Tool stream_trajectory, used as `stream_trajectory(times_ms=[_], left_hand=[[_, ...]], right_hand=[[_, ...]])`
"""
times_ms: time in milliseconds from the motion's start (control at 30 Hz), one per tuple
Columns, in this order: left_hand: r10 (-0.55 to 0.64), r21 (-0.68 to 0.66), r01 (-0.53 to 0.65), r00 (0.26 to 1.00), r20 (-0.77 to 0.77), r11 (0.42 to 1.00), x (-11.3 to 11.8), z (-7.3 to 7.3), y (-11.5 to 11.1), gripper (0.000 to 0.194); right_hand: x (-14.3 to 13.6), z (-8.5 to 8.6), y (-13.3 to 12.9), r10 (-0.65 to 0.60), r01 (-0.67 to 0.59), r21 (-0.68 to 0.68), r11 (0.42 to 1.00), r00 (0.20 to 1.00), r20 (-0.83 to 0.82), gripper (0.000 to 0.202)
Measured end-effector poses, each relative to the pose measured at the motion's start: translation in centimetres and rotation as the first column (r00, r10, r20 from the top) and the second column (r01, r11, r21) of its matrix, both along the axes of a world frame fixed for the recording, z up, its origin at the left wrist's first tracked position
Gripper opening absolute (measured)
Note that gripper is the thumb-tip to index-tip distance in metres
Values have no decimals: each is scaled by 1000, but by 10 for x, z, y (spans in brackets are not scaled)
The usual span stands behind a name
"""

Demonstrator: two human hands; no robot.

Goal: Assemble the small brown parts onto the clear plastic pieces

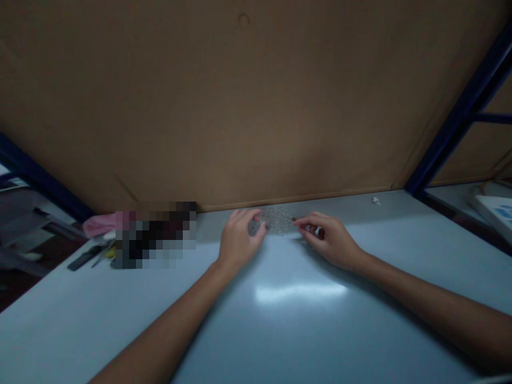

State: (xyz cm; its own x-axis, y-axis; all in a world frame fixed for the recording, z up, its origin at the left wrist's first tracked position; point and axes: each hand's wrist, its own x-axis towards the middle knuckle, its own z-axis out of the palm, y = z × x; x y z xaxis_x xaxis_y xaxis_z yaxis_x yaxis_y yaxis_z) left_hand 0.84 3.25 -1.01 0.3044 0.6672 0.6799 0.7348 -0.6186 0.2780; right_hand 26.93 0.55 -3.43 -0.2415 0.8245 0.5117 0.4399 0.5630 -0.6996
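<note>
A loose cluster of small, clear or silvery pieces (pixel 279 221) lies on the pale table (pixel 224 330) close to the back panel. At its left edge is my left hand (pixel 241 234), with the thumb and fingers curved apart around that side of the cluster. My right hand (pixel 326 237) is at the right edge, thumb and index finger pinched close together beside a tiny brownish thing (pixel 295 219). What the right fingertips hold, if anything, is too small to make out.
A brown panel (pixel 256 106) rises behind the table between blue frame bars (pixel 452 117). At the left lie a pink cloth (pixel 100 224), a dark tool (pixel 85 258) and a pixelated area. A small white scrap (pixel 375 200) sits at the back right.
</note>
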Motion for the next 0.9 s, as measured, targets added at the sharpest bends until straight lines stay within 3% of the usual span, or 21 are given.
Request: stream_trajectory(times_ms=[533,900], left_hand=[[96,-63,-125,934,-345,990,-6,-6,4,25],[161,-59,-198,910,-382,978,-4,-8,1,36]], right_hand=[[6,-9,10,-40,35,101,994,998,52,20],[6,-8,9,-34,28,96,995,998,58,21]])
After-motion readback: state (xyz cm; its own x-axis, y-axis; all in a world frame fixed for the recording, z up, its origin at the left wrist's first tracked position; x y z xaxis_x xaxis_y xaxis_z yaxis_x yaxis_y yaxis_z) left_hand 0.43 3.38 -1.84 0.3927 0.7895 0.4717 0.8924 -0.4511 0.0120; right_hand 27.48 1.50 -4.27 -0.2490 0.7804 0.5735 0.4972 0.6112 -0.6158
